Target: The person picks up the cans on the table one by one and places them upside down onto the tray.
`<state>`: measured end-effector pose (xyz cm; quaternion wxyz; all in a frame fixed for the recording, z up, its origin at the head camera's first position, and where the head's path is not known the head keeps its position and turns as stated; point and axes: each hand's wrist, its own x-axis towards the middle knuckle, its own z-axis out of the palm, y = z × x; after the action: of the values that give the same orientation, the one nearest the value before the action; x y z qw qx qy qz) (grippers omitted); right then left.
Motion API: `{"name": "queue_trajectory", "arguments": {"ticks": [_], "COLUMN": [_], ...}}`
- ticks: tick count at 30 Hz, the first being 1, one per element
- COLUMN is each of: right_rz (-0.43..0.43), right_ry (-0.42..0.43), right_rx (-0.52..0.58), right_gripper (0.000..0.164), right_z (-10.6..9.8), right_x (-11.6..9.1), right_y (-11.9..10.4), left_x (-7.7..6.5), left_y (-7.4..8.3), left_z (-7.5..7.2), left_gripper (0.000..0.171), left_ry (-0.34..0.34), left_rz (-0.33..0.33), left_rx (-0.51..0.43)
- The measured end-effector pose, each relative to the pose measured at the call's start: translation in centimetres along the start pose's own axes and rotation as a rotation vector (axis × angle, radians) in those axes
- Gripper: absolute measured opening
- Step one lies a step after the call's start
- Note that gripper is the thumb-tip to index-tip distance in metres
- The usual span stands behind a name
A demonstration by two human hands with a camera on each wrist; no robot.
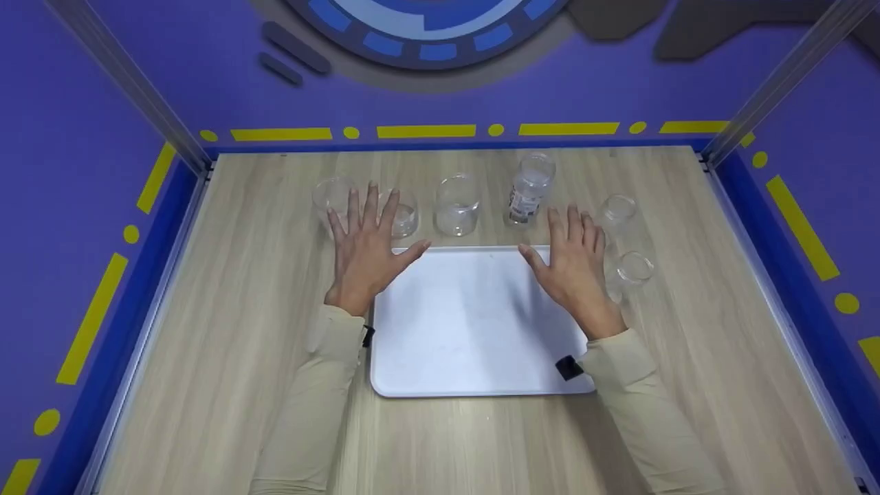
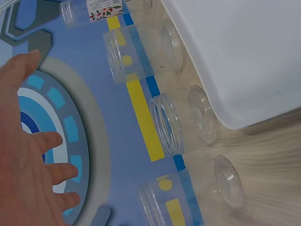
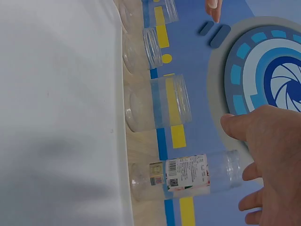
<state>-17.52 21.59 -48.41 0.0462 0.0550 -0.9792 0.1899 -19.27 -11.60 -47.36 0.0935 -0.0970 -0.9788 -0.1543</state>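
My left hand (image 1: 363, 256) is held with fingers spread above the tray's far left corner, holding nothing. Behind it stand a clear jar (image 1: 328, 194) and a shorter clear jar (image 1: 407, 214), both partly covered by the fingers in the head view. Over the tray's right side, my right hand (image 1: 576, 269) also has its fingers extended and grips nothing. Between the hands, past the tray, are a wide clear jar (image 1: 457, 206) and a tall clear bottle (image 1: 531, 189) with a printed label (image 3: 187, 173). A white rectangular tray (image 1: 474, 323) lies below both hands.
To the right of the right hand, two more clear containers (image 1: 619, 207) (image 1: 634, 268) stand on the wooden table (image 1: 227, 330). Blue panels (image 1: 440, 103) with yellow marks enclose the table at the back and sides, with metal posts (image 1: 777, 89) at the corners.
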Motion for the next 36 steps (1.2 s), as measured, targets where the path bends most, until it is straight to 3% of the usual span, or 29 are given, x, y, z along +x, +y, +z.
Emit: {"name": "queue_trajectory", "arguments": {"ticks": [7,21,30,36], "right_rz": [0.002,-0.019,0.004,0.017], "right_ry": [0.010,0.014,0.010,0.015], "right_rx": [-0.013,0.001,0.003,0.024], "right_gripper": [0.085,0.081,0.076,0.072], "right_z": [0.1,0.6,1.5,1.8], "right_x": [0.0,0.2,-0.7,-1.0], "right_y": [0.2,0.9,1.8,2.2], "left_x": [0.2,0.6,0.4,0.7], "left_y": [-0.3,-2.0,-2.8,-3.6], "left_z": [-0.3,-0.5,-0.6,-1.0], "left_gripper": [0.100,0.102,0.101,0.102], "left_ry": [0.004,-0.009,-0.036,-0.008], "left_rz": [-0.004,-0.048,-0.067,-0.062], "left_rx": [0.036,-0.019,0.012,0.004]}}
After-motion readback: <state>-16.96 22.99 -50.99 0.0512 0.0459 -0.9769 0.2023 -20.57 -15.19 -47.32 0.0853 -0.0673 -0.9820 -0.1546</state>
